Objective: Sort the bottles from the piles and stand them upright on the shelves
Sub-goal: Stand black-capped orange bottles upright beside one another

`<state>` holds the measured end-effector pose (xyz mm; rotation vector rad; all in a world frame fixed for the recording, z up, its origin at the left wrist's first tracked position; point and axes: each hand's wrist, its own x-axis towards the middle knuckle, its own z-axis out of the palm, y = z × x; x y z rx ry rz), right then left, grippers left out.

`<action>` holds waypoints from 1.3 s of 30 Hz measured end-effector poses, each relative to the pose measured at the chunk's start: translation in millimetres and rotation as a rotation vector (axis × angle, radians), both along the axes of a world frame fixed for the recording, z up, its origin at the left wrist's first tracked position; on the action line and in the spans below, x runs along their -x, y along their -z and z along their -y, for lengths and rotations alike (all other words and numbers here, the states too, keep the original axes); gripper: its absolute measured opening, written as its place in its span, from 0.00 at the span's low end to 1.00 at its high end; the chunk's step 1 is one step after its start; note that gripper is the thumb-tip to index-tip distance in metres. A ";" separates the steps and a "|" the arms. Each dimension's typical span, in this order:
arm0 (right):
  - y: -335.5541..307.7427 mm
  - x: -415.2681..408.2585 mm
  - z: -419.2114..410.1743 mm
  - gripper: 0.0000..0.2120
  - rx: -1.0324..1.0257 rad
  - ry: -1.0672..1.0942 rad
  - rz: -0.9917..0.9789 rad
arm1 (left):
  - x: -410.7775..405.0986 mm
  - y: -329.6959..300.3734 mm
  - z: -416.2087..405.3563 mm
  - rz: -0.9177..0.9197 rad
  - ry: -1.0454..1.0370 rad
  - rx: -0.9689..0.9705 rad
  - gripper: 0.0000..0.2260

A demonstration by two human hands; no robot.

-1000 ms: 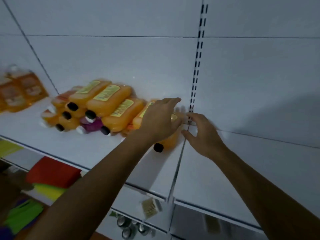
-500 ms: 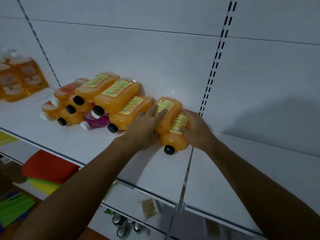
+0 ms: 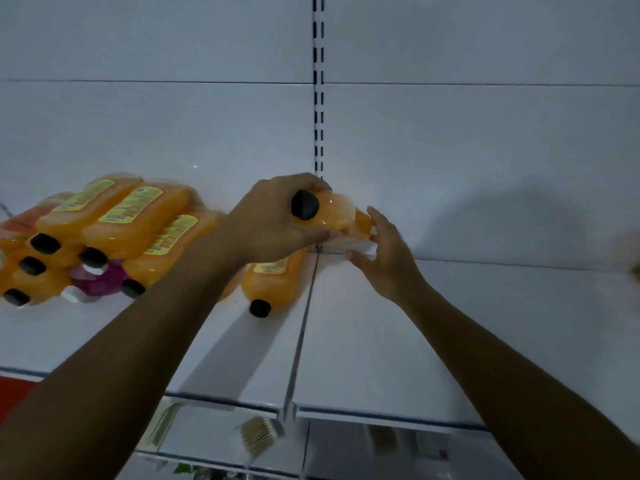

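Note:
My left hand (image 3: 273, 220) grips an orange bottle (image 3: 337, 216) with a black cap, lifted off the white shelf (image 3: 381, 334) and tilted, cap toward me. My right hand (image 3: 384, 258) has its fingers spread against the far end of that bottle. Just below, another orange bottle (image 3: 270, 284) lies on its side on the shelf with its black cap at the front. To the left a pile of orange bottles (image 3: 114, 223) lies stacked, with a purple bottle (image 3: 100, 278) at its bottom.
A slotted upright (image 3: 318, 98) runs up the white back wall behind my hands. The shelf seam (image 3: 301, 334) splits left and right boards. A blurred orange thing (image 3: 632, 258) shows at the right edge. Lower shelves hold small items (image 3: 259, 434).
My left hand has picked one orange bottle up off the shelf and tilted it. My right hand has moved from the lying bottle to the raised one's far end. The view shifted right.

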<state>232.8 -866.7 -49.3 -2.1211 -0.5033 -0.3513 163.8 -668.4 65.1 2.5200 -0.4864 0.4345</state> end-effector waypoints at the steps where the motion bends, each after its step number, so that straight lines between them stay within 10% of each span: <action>1: 1.7 3.1 20.3 0.32 -0.015 0.042 -0.021 | -5.9 -3.4 18.7 -0.018 0.054 0.025 0.22; 18: 35.1 144.4 313.6 0.16 0.010 0.908 -0.143 | -24.0 28.6 354.1 -0.130 0.681 0.091 0.32; 32: 49.6 134.4 366.6 0.28 0.193 1.017 -0.326 | -34.7 55.1 424.1 -0.104 0.532 0.120 0.27; 39: 47.1 147.1 347.1 0.17 0.122 1.116 -0.067 | -30.2 59.1 429.6 -0.108 0.486 0.112 0.31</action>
